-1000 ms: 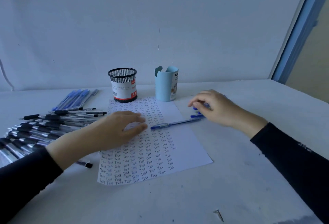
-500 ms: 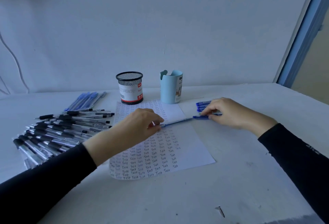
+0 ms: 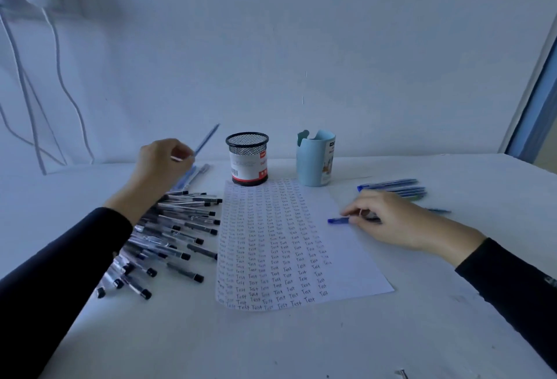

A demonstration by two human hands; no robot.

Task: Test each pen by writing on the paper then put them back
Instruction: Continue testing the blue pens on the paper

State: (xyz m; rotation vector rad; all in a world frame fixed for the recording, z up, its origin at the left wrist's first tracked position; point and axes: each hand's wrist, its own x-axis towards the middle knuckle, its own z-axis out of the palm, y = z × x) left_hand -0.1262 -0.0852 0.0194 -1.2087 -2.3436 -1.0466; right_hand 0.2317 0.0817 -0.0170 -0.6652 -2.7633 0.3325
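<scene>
Right now the left hand (image 3: 162,164) is holding a blue pen (image 3: 208,137) in the air, fingers curled round its lower end, the shaft slanting up beyond them. The right hand (image 3: 388,220) is pinching a second blue pen (image 3: 338,220) at the right edge of the paper (image 3: 271,243), its end poking out past the fingertips.

The white sheet of paper (image 3: 346,258) is matt and smooth. The white table top (image 3: 271,342) looks matt, with faint scuffs at the near right. The far black wire-mesh metal cup (image 3: 247,145) carries a glossy white-and-red label (image 3: 250,167); the pale blue plastic cup (image 3: 313,164) to its right has a smooth satin skin. The clear plastic pens with black caps (image 3: 180,228) heaped at the left are glossy. The translucent blue plastic pen (image 3: 208,139) held in the left hand (image 3: 159,164) and the blue-capped plastic pen (image 3: 337,220) pinched by the right hand (image 3: 388,222) look smooth. The black sleeves (image 3: 60,273) are matt cloth.
</scene>
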